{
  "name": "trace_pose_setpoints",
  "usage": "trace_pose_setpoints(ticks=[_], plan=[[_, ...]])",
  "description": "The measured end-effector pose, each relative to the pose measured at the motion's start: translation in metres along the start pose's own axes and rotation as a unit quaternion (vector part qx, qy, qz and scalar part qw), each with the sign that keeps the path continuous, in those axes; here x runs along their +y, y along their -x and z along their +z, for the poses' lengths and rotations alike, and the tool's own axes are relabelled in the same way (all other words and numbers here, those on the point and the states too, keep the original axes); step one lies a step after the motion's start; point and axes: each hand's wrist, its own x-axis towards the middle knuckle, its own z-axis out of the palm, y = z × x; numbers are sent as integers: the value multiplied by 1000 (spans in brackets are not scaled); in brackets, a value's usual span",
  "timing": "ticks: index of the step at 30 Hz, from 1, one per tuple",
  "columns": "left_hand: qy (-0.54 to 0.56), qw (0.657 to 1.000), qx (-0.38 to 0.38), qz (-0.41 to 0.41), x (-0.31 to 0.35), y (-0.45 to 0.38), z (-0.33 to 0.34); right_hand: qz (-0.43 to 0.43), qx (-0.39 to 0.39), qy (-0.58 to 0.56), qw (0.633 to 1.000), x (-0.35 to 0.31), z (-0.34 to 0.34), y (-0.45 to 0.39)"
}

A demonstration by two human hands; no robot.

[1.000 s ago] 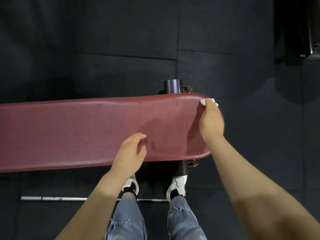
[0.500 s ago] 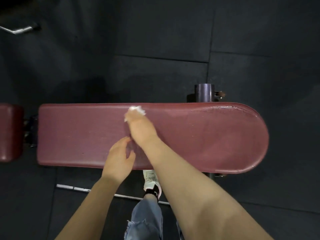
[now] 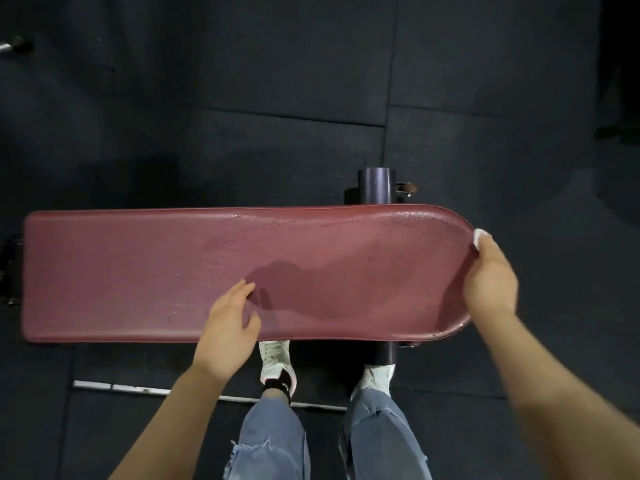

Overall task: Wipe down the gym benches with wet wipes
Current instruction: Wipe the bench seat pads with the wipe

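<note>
A dark red padded gym bench is lying lengthwise across the head view, its rounded end pointing to the right. The right hand is reaching over that rounded end, its fingers curling around a white wet wipe and pressing it against the far right edge of the pad. Only a small white corner of the wipe is showing beyond the fingertips. The pad's surface near that end and along the far edge is glistening with moisture.

The left hand is hovering at the near edge of the pad, around its middle, with the fingers relaxed and loosely spread, holding nothing; whether it is touching the pad I cannot tell. Its shadow is falling on the red surface just beside it.

Below the bench, 2 white sneakers and blue ripped jeans are showing against the black rubber floor. A dark cylindrical support post is standing at the bench's far side.
</note>
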Motion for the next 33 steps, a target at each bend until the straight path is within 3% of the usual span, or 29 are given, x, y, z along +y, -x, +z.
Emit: trace_pose_setpoints(ticks=[4, 7, 8, 9, 10, 11, 12, 13, 17, 20, 23, 26, 29, 32, 33], plan=[[-8, 1000, 13, -23, -4, 5, 4, -23, 43, -74, 996, -95, 64, 29], [1, 998, 35, -52, -14, 13, 3, -239, -88, -22, 967, -192, 135, 66], [3, 998, 40, -52, -19, 16, 4, -321, -202, 20, 925, -214, 148, 86], [2, 998, 43, -53, -24, 18, 6, -417, -295, 66, 857, -227, 158, 106], [-1, 997, 43, -58, -28, 20, 8, -488, -347, 92, 796, -228, 161, 119], [-5, 997, 42, -63, -31, 23, 11, -526, -351, 110, 767, -220, 160, 121], [-7, 997, 41, -69, -33, 26, 14, -536, -322, 81, 776, -203, 150, 112], [-9, 996, 42, -73, -34, 29, 17, -519, -276, 48, 808, -178, 138, 95], [-20, 997, 40, -56, -30, 36, 26, -364, -156, 31, 918, -37, 48, 27], [-27, 998, 43, -34, -28, 37, 31, -180, -77, 28, 980, 39, -3, 18], [-36, 998, 54, -21, -27, 35, 38, -78, 9, 19, 997, 31, 14, 35], [-46, 997, 62, -13, -32, 34, 41, -121, -24, 49, 991, -55, 76, 65], [-40, 997, 64, -7, -44, 36, 36, -295, -166, 37, 940, -158, 141, 122], [-58, 997, 52, -3, -61, 41, 26, -552, -300, 87, 773, -208, 166, 166], [-73, 997, 40, 1, -67, 43, 25, -571, -294, 79, 762, -203, 170, 160]])
